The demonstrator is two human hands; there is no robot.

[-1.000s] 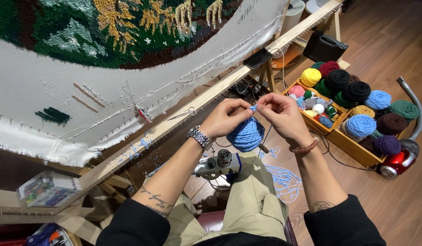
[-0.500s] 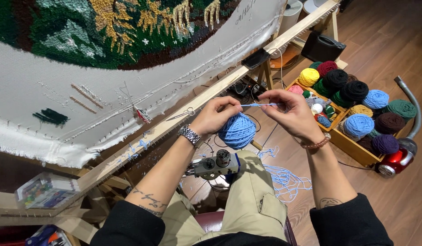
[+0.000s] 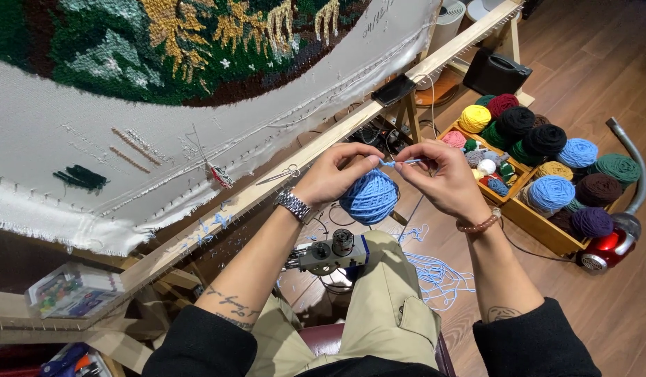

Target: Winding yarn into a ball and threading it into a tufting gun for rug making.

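Both grips are closed: my left hand (image 3: 335,174) cups the blue yarn ball (image 3: 369,197) above my lap, my right hand (image 3: 445,178) pinches its strand (image 3: 401,163), which I think may slip and tangle.

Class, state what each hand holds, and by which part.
Left hand cups the blue yarn ball at its upper side; right hand pinches its loose strand.
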